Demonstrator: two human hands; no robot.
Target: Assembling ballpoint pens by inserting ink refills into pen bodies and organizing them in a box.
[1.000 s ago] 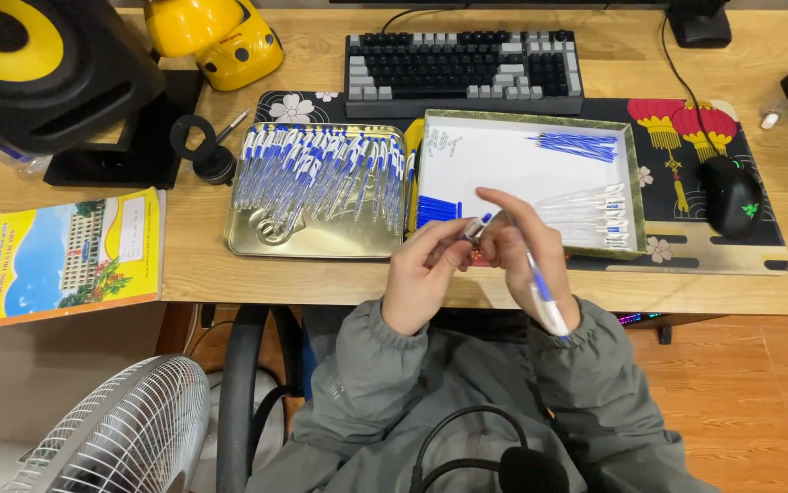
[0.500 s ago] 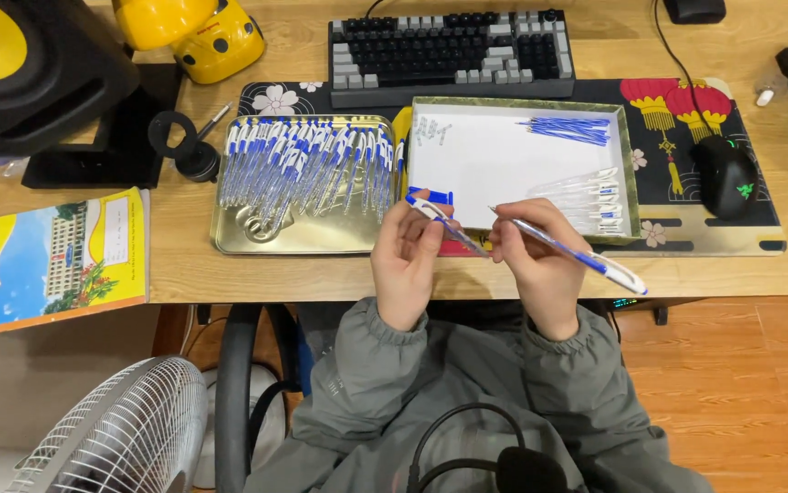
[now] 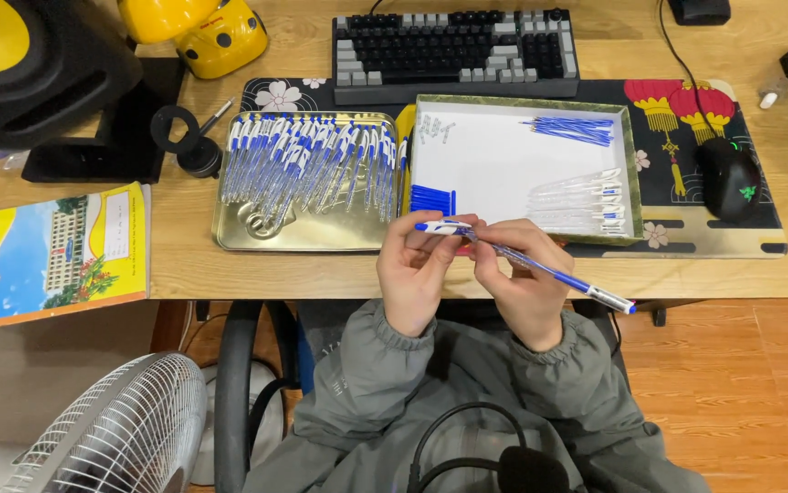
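Both hands' grip (image 3: 472,246) holds a slim blue-and-white pen (image 3: 526,263) slanting down-right.

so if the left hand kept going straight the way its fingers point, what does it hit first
The left hand points up and away over the desk edge. First in that line looks like the small stack of blue caps in the white tray, though height above the tray is hard to judge.

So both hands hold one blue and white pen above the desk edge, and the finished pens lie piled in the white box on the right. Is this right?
Not quite. In the head view both hands, left and right, do hold one blue and white pen, but the finished pens lie piled in the gold metal tray on the left.
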